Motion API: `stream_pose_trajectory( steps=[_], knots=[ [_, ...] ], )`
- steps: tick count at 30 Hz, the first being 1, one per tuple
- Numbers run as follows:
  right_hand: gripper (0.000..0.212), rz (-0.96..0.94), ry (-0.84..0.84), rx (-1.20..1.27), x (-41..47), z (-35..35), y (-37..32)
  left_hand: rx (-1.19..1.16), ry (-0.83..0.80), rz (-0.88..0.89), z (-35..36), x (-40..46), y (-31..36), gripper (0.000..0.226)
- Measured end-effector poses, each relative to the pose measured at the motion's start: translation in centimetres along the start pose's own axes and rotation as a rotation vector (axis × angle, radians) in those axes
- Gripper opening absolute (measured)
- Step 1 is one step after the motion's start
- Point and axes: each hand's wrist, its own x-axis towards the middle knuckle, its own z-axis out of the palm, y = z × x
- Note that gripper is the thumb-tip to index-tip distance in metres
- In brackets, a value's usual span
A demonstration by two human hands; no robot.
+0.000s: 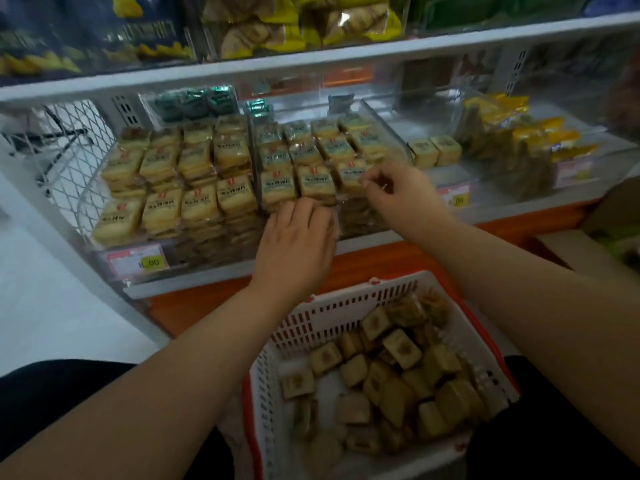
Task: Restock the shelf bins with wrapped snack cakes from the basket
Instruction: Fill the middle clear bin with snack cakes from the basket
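Both hands reach into the middle clear bin (384, 128): the left hand (298, 233) rests flat, fingers straight, on the front row of snack cakes (313, 180), while the right hand (394, 190) pinches a front cake's wrapper. More cakes fill the white basket (332, 313) below.

Both bare forearms reach forward and up from the bottom corners. The left hand (298, 233) lies palm down, fingers extended together and pointing away. The right hand (398, 192) sits higher and just to its right, wrist bent, fingers curled, thumb and forefinger pinched together at the tip.
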Motion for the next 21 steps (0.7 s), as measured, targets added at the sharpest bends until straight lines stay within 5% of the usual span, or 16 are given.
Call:
stream_pose_trajectory(
  steps=[3, 8, 12, 15, 21],
  knots=[
    [0.011, 0.056, -0.161, 0.009, -3.3, 2.8, 0.7, -0.125, -0.141, -0.071, 2.5, -4.3, 1.0, 0.017],
    [0.008, 0.274, -0.496, -0.051, -11.5, 9.1, 5.6, -0.390, -0.792, -0.632, 9.6, -14.1, 1.8, 0.019],
    [0.021, 0.503, -0.643, -0.071, -17.4, 13.7, 9.6, -0.373, -1.224, -0.794, 14.1, -20.3, 2.7, 0.050],
    [0.029, 0.660, -0.635, -0.063, -20.1, 15.9, 12.0, -0.432, -1.327, -0.917, 16.8, -22.2, 3.3, 0.069],
    [0.020, 0.761, -0.563, 0.001, -20.0, 17.0, 14.9, -0.368, -1.311, -1.050, 20.3, -24.0, 3.6, 0.039]
  ],
)
